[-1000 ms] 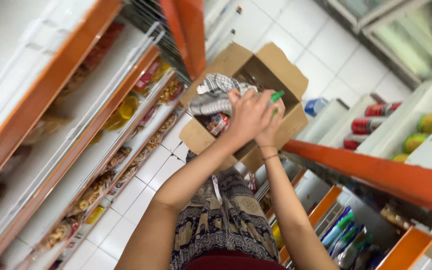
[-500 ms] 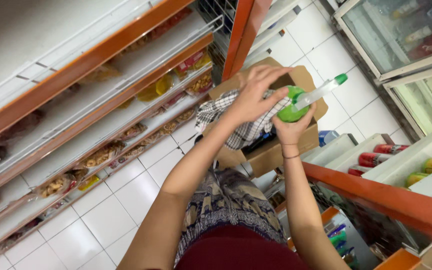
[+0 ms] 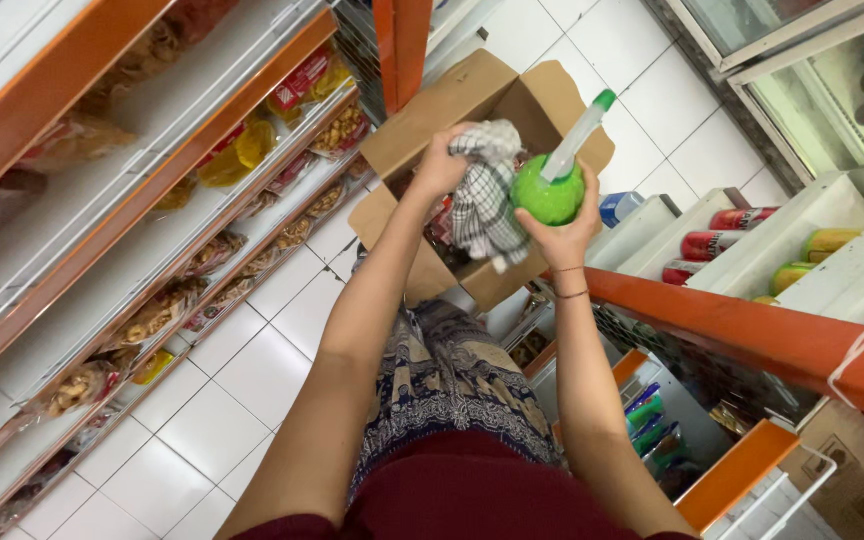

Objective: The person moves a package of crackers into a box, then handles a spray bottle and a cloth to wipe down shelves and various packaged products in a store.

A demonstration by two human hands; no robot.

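Above the open cardboard box (image 3: 472, 100), right hand (image 3: 564, 235) cups a green bottle (image 3: 548, 192) while left hand (image 3: 442, 165) clutches a checked cloth (image 3: 482, 195) against it.

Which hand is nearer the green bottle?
Right. The right hand grips the green bottle from below; the left hand holds the checked cloth beside it.

I see both bare forearms extended forward and raised, converging ahead of the torso. Left hand (image 3: 442, 165) is at the top of its reach, fingers curled closed, knuckles toward the camera. Right hand (image 3: 564, 232) is just beside it and slightly lower, palm cupped upward with fingers wrapped closed. Right wrist carries thin bands. Elbows are bent, upper arms near the body.
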